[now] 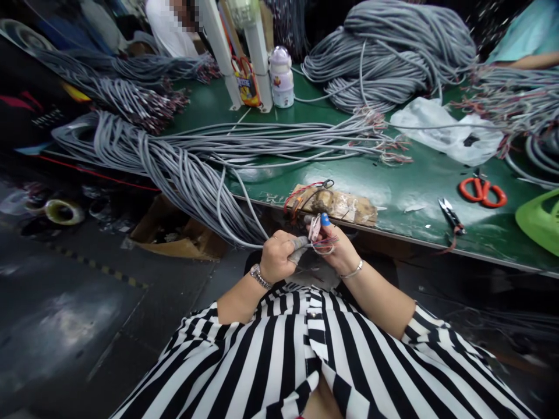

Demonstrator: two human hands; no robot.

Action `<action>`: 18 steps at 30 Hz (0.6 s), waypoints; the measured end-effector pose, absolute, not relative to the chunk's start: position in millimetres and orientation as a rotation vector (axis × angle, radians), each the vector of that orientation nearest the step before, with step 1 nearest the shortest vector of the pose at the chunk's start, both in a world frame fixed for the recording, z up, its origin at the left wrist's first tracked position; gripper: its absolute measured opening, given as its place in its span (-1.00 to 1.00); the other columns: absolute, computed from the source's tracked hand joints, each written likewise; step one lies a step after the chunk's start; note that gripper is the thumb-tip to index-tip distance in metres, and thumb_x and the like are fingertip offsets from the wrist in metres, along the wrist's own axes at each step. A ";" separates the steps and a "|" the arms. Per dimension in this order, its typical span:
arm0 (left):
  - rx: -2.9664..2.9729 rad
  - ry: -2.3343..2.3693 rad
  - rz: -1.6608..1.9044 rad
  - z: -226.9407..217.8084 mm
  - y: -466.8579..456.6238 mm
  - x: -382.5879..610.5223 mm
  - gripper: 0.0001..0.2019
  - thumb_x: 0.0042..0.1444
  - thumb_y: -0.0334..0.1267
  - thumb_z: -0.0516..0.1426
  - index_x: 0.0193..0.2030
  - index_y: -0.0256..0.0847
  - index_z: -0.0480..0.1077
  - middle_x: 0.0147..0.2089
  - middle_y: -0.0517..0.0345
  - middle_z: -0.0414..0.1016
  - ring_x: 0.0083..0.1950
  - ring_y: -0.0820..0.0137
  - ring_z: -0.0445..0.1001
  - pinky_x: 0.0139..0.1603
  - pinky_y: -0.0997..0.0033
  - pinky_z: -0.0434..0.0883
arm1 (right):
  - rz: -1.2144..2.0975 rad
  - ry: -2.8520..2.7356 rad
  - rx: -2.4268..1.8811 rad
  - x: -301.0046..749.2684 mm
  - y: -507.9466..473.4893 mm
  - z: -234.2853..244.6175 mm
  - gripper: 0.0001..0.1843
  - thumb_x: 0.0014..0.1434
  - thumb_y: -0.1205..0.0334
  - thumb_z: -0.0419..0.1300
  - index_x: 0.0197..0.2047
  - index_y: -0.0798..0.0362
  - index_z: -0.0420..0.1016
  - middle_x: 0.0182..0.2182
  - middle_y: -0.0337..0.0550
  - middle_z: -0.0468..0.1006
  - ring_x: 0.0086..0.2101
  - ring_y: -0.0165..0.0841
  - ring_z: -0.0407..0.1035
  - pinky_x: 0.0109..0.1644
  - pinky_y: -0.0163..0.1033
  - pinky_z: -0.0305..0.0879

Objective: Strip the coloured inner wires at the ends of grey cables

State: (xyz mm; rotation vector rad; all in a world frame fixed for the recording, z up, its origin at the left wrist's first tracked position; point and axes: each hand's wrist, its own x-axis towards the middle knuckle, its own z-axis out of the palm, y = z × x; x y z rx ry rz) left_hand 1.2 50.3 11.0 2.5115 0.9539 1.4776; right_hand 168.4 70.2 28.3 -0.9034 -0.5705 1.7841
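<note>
My left hand (pixel 279 255) is closed around the end of a grey cable (pixel 238 237), which runs back to a thick bundle of grey cables (pixel 174 174) hanging over the bench edge. Grey wrapping covers its thumb and finger. Thin coloured wires (pixel 328 241) fan out from the cable end into my right hand (pixel 340 250), whose fingers are pinched together. A blue cover sits on a right fingertip. Between the hands is a small pale piece (pixel 314 228), its kind too blurred to tell. Just beyond lies a worn wooden board (pixel 349 208) with red and black wires on it.
Orange-handled scissors (pixel 482 192) and small snips (pixel 452 216) lie at right, near a green plastic object (pixel 541 221). A plastic bag (pixel 449 131), a bottle (pixel 282 78) and a large cable coil (pixel 393 55) stand farther back. A cardboard box (pixel 174 233) is on the floor. Other people sit across the bench.
</note>
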 end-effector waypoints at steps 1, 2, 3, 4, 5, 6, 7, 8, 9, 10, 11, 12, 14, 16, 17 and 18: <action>2.519 0.945 1.468 10.5 50.3 2.3 -0.89 0.14 -0.34 0.22 -0.18 -0.23 0.53 -0.34 0.05 0.58 -0.31 0.38 0.48 -0.28 0.37 0.44 | 1.790 -0.573 -0.894 168.6 69.9 29.2 -0.45 -0.10 -0.26 0.39 -0.54 0.07 0.36 -0.66 -0.32 0.30 -0.63 -0.54 0.07 -0.57 -0.36 0.00; 2.524 0.938 1.457 10.0 50.3 3.3 -0.91 0.15 -0.34 0.21 -0.20 -0.24 0.52 -0.35 0.05 0.57 -0.31 0.37 0.47 -0.29 0.36 0.43 | 1.793 -0.576 -0.886 168.8 69.6 29.8 -0.44 -0.10 -0.26 0.39 -0.55 0.07 0.35 -0.67 -0.34 0.27 -0.63 -0.55 0.05 -0.58 -0.36 -0.02; 2.528 0.936 1.445 9.6 50.2 4.1 -0.91 0.15 -0.34 0.20 -0.21 -0.24 0.52 -0.35 0.04 0.57 -0.31 0.37 0.47 -0.29 0.36 0.43 | 1.795 -0.579 -0.884 168.9 69.3 29.9 -0.44 -0.09 -0.26 0.39 -0.55 0.06 0.34 -0.67 -0.35 0.25 -0.64 -0.55 0.04 -0.59 -0.37 -0.03; 2.535 0.937 1.432 9.5 50.1 4.7 -0.91 0.16 -0.33 0.19 -0.21 -0.23 0.52 -0.36 0.04 0.57 -0.32 0.37 0.47 -0.29 0.36 0.44 | 1.799 -0.580 -0.886 169.0 69.2 29.6 -0.44 -0.08 -0.27 0.38 -0.54 0.06 0.34 -0.68 -0.35 0.24 -0.64 -0.55 0.03 -0.59 -0.36 -0.03; 2.545 0.939 1.423 9.5 49.8 4.9 -0.90 0.16 -0.33 0.19 -0.21 -0.23 0.53 -0.36 0.05 0.57 -0.32 0.37 0.47 -0.30 0.36 0.44 | 1.806 -0.578 -0.893 169.1 69.1 29.0 -0.45 -0.06 -0.28 0.36 -0.53 0.06 0.35 -0.67 -0.35 0.26 -0.64 -0.55 0.03 -0.59 -0.36 -0.02; 2.554 0.944 1.422 9.9 49.3 4.8 -0.90 0.16 -0.33 0.19 -0.20 -0.22 0.53 -0.36 0.06 0.57 -0.33 0.38 0.47 -0.30 0.37 0.44 | 1.813 -0.569 -0.900 169.2 69.0 27.9 -0.45 -0.04 -0.29 0.34 -0.51 0.05 0.36 -0.65 -0.34 0.29 -0.64 -0.54 0.05 -0.59 -0.36 -0.01; 2.558 0.948 1.427 10.6 48.7 4.4 -0.89 0.16 -0.33 0.19 -0.19 -0.21 0.53 -0.37 0.07 0.57 -0.34 0.39 0.47 -0.31 0.38 0.43 | 1.822 -0.553 -0.902 169.5 69.1 26.4 -0.46 -0.02 -0.29 0.32 -0.48 0.05 0.38 -0.63 -0.32 0.33 -0.63 -0.53 0.08 -0.59 -0.36 0.01; 2.556 0.952 1.436 11.5 47.7 3.6 -0.89 0.15 -0.33 0.19 -0.19 -0.21 0.53 -0.37 0.08 0.57 -0.34 0.39 0.47 -0.31 0.38 0.43 | 1.831 -0.531 -0.897 169.9 69.1 24.4 -0.46 0.00 -0.30 0.30 -0.46 0.05 0.39 -0.60 -0.30 0.37 -0.62 -0.52 0.12 -0.58 -0.36 0.03; 2.548 0.953 1.443 12.7 46.5 2.6 -0.88 0.15 -0.33 0.20 -0.17 -0.20 0.54 -0.37 0.08 0.57 -0.34 0.40 0.47 -0.31 0.39 0.43 | 1.837 -0.505 -0.883 170.5 69.1 21.9 -0.46 0.01 -0.31 0.29 -0.44 0.04 0.39 -0.57 -0.29 0.40 -0.61 -0.52 0.16 -0.57 -0.36 0.06; 2.535 0.950 1.450 14.1 45.1 1.2 -0.86 0.15 -0.34 0.21 -0.15 -0.20 0.53 -0.36 0.09 0.58 -0.34 0.40 0.48 -0.30 0.39 0.43 | 1.845 -0.477 -0.862 171.4 68.9 18.9 -0.46 0.02 -0.32 0.27 -0.42 0.04 0.39 -0.56 -0.29 0.41 -0.60 -0.51 0.19 -0.56 -0.37 0.07; 2.523 0.943 1.454 15.4 43.3 -0.3 -0.85 0.14 -0.34 0.21 -0.13 -0.19 0.53 -0.35 0.09 0.58 -0.34 0.41 0.48 -0.29 0.39 0.43 | 1.856 -0.449 -0.839 172.6 68.5 15.7 -0.45 0.02 -0.34 0.26 -0.42 0.03 0.39 -0.57 -0.30 0.40 -0.60 -0.51 0.19 -0.57 -0.38 0.07; 2.515 0.934 1.457 16.8 41.1 -2.2 -0.83 0.13 -0.35 0.22 -0.11 -0.19 0.53 -0.34 0.10 0.59 -0.34 0.41 0.48 -0.29 0.40 0.44 | 1.870 -0.428 -0.819 174.1 67.8 12.2 -0.44 0.01 -0.36 0.25 -0.41 0.03 0.38 -0.58 -0.31 0.38 -0.61 -0.51 0.18 -0.58 -0.38 0.06; 2.513 0.912 1.462 18.9 35.5 -6.5 -0.79 0.11 -0.36 0.24 -0.08 -0.19 0.52 -0.33 0.09 0.59 -0.34 0.41 0.49 -0.29 0.40 0.44 | 1.898 -0.416 -0.804 177.7 65.5 5.6 -0.41 0.00 -0.39 0.24 -0.41 0.03 0.36 -0.60 -0.32 0.35 -0.65 -0.54 0.12 -0.62 -0.39 0.00; 2.525 0.893 1.458 20.3 28.1 -11.6 -0.75 0.11 -0.35 0.25 -0.04 -0.18 0.51 -0.32 0.09 0.59 -0.33 0.40 0.50 -0.29 0.40 0.45 | 1.914 -0.439 -0.823 181.8 62.3 0.2 -0.40 0.00 -0.41 0.21 -0.39 0.03 0.36 -0.57 -0.31 0.38 -0.66 -0.55 0.06 -0.65 -0.39 -0.07; 2.531 0.889 1.449 20.6 23.8 -14.2 -0.73 0.11 -0.35 0.25 -0.03 -0.17 0.51 -0.32 0.09 0.60 -0.33 0.40 0.51 -0.29 0.39 0.46 | 1.919 -0.451 -0.834 183.8 60.6 -1.8 -0.39 0.01 -0.41 0.21 -0.37 0.03 0.37 -0.55 -0.29 0.40 -0.66 -0.56 0.04 -0.66 -0.39 -0.10; 2.534 0.883 1.438 20.8 19.2 -16.8 -0.72 0.11 -0.35 0.24 -0.01 -0.16 0.50 -0.31 0.09 0.60 -0.33 0.40 0.52 -0.28 0.38 0.46 | 1.924 -0.456 -0.845 185.8 58.8 -3.4 -0.39 0.00 -0.41 0.21 -0.36 0.03 0.38 -0.52 -0.28 0.42 -0.66 -0.57 0.03 -0.67 -0.39 -0.13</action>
